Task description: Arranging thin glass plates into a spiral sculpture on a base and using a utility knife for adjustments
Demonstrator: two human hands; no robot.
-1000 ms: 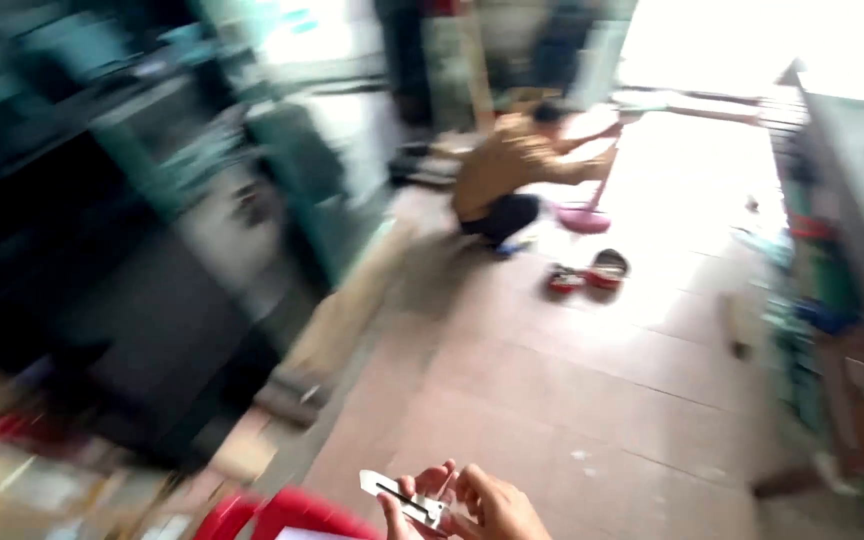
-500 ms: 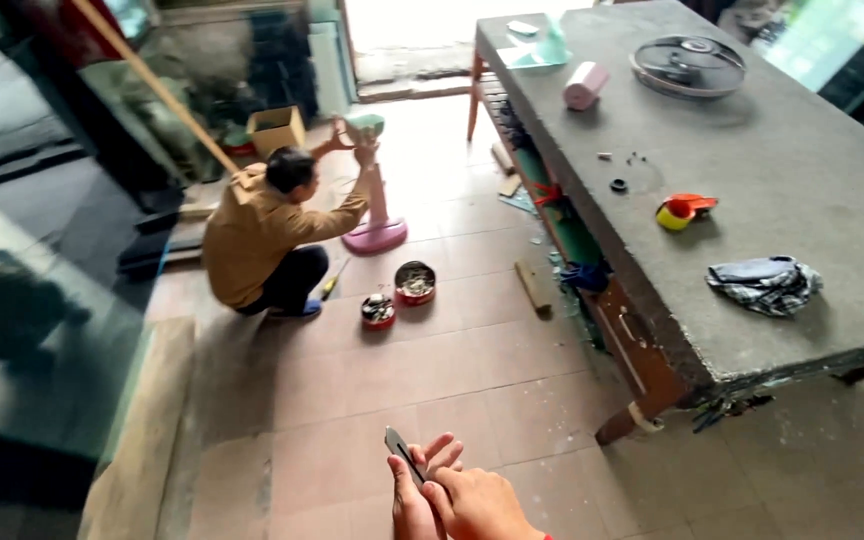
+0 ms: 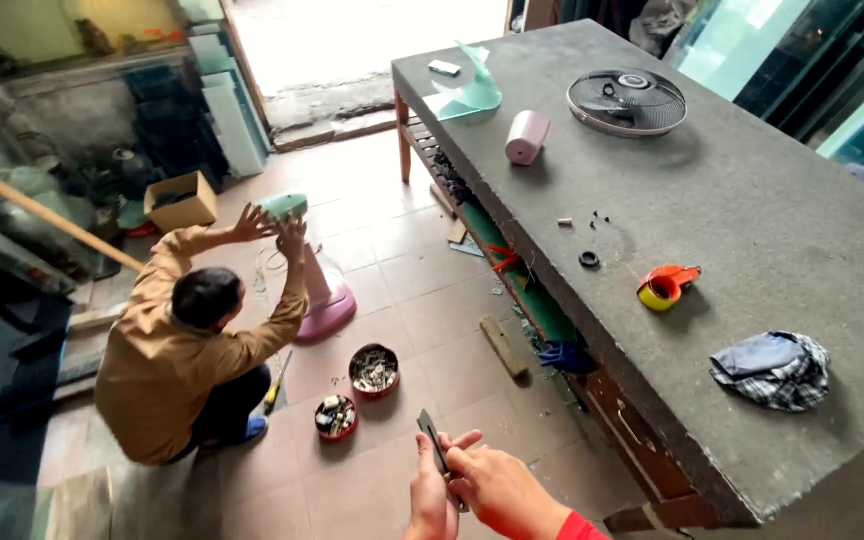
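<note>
The right hand and the left hand meet at the bottom of the view, both clasped around a thin dark flat tool that stands upright from the fingers, above the tiled floor. Just beyond, two round red tins of small parts sit on the tiles beside a crouching person in a brown shirt, whose hands touch the green top of a pink fan stand. To the right, the grey bench carries a crumpled cloth, a yellow and orange tape roll, a pink cylinder and a fan grille.
</note>
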